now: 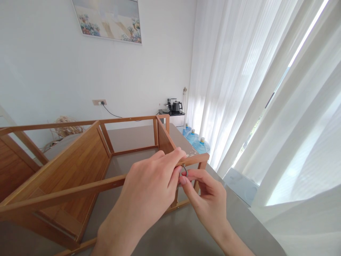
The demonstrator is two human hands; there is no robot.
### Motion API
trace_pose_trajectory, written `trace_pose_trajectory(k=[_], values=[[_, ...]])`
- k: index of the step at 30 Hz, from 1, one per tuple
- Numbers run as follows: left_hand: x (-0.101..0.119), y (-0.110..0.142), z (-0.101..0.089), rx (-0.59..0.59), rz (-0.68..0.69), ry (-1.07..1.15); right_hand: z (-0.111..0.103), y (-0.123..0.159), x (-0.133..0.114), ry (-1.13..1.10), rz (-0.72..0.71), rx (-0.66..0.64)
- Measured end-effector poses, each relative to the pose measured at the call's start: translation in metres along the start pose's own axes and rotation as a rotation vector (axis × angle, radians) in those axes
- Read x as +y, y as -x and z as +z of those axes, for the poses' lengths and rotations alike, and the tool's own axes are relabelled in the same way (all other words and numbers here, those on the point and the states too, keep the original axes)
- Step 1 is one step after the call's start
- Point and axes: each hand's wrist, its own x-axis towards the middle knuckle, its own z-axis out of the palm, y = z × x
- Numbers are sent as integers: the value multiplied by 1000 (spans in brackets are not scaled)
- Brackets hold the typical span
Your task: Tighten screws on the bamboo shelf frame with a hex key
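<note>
A brown wooden shelf unit (71,174) lies on its side on a grey tabletop, its slatted panels standing upright. Near its right end, my left hand (149,185) is closed around the rail, thumb tip close to a screw hole. Between the thumb and forefinger of my right hand (209,195) is a small bent metal hex key (185,171). One end of the key meets the rail at the screw; the fingers partly cover the rest of it.
The grey tabletop (239,227) extends under the shelf. Large blue water bottles (201,145) stand beyond its far right edge, near a stand with a black kettle (176,106). White curtains (226,71) hang along the right, with a pale box (241,185) below.
</note>
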Motion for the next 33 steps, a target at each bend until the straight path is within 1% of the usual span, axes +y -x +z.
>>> trace_pose_trajectory(k=[3,6,8,11,16,23,29,33], values=[[-1,-1,1,-3,-22,5,1,0,-1,100,-129,58],[-1,-2,2,-4,-29,-1,-3,-4,2,204,-346,123],[0,-2,2,-4,-25,-8,-9,-9,8,303,-476,142],[-1,-1,2,3,-18,-20,-19,-16,17,409,-568,134],[-1,1,2,3,-14,-21,-27,-21,23,439,-610,106],[-1,-1,2,1,-23,0,-25,-17,18,540,-639,160],[-1,0,2,-6,-26,-3,-27,-13,17,582,-613,123],[0,0,1,-1,-20,2,-26,-12,16,570,-606,86]])
